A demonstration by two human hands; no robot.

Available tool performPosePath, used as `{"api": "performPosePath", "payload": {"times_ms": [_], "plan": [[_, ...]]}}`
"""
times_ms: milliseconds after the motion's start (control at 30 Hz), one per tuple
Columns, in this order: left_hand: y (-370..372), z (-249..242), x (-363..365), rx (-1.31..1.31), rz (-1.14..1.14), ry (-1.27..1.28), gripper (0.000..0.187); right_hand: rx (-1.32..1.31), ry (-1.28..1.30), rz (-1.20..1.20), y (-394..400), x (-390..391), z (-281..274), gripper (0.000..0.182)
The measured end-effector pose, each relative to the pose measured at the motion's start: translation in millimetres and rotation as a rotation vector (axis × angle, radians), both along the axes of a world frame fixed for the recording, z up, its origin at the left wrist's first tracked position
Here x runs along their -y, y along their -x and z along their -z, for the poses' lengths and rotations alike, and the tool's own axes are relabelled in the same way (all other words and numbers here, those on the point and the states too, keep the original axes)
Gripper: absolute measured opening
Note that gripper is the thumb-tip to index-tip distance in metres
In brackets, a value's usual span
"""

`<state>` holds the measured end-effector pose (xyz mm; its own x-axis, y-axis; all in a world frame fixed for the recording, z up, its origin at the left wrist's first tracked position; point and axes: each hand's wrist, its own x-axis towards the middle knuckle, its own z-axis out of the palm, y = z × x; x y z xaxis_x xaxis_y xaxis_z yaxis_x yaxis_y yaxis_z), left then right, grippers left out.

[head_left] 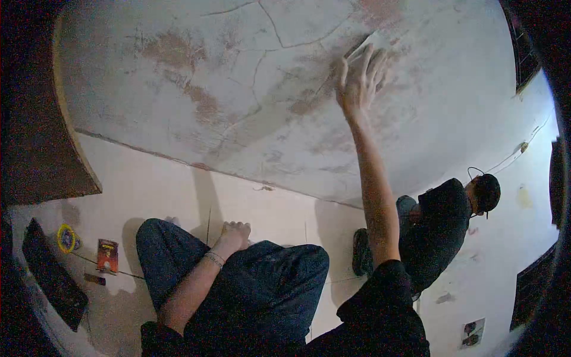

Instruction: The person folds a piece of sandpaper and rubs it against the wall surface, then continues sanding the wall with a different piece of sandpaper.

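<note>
My right hand (358,80) is stretched up against the scuffed wall (238,77), its fingers pressing a thin flat sheet with a pale edge (361,45) to the surface. The wall around it has brownish rubbed patches and long cracks. Between my bent knees, my left hand (235,235) rests near my lap with its fingers curled into a loose fist and a bracelet (215,258) at the wrist. Nothing shows in that fist.
To the right, a person (437,232) in dark clothes and a cap crouches close by the wall. On the tiled floor (143,172) at left lie a yellow roll (67,238), a red packet (107,256), a small brown piece (94,279) and a long dark object (53,276). A brown panel (47,131) stands beyond.
</note>
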<state>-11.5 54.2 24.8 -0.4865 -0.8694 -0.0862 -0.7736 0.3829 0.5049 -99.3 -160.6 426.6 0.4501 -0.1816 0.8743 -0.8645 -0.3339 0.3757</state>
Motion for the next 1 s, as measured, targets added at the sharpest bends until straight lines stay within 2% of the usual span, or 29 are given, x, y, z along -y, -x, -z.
{"api": "performPosePath", "payload": {"times_ms": [100, 133, 167, 267, 367, 467, 567, 667, 767, 900, 1000], "plan": [[-18.1, 4.1, 8.2, -0.02, -0.004, -0.072, 0.066, -0.112, 0.012, 0.073, -13.3, 1.3, 63.5, 0.081], [3.8, -25.8, 8.8, -0.026, -0.005, -0.128, 0.064, -0.105, -0.073, 0.082, 24.6, 9.8, 65.7, 0.082], [0.9, -29.5, 8.4, -0.054, -0.02, -0.158, 0.062, -0.119, -0.131, 0.078, 31.3, 10.7, 87.5, 0.082], [7.6, -22.9, 12.8, -0.049, -0.07, 0.022, 0.04, -0.169, -0.277, 0.079, 55.0, -6.3, 136.4, 0.082], [0.6, -37.5, 16.5, -0.021, -0.053, -0.048, 0.037, -0.181, -0.452, 0.143, 67.9, -20.9, 178.3, 0.081], [-3.1, -38.0, 13.4, -0.022, -0.107, 0.029, 0.035, -0.177, -0.547, 0.164, 67.8, -24.9, 198.1, 0.08], [-1.0, -35.7, 14.1, -0.035, -0.142, 0.074, 0.033, -0.167, -0.58, 0.197, 68.8, -20.7, 199.4, 0.078], [-5.7, -52.2, 12.1, -0.03, -0.176, 0.008, 0.032, -0.168, -0.582, 0.226, 63.6, -10.5, 183.4, 0.076], [1.0, -40.7, 16.8, -0.027, -0.166, 0.029, 0.033, -0.132, -0.505, 0.157, 55.1, 4.5, 148.8, 0.072], [-5.1, -50.0, 21.0, -0.053, -0.171, 0.02, 0.036, -0.007, -0.427, 0.08, 28.4, 22.2, 83.0, 0.069], [-4.3, -45.3, 20.2, -0.063, -0.175, 0.023, 0.038, 0.106, -0.403, 0.027, 16.1, 27.3, 70.9, 0.069]]}}
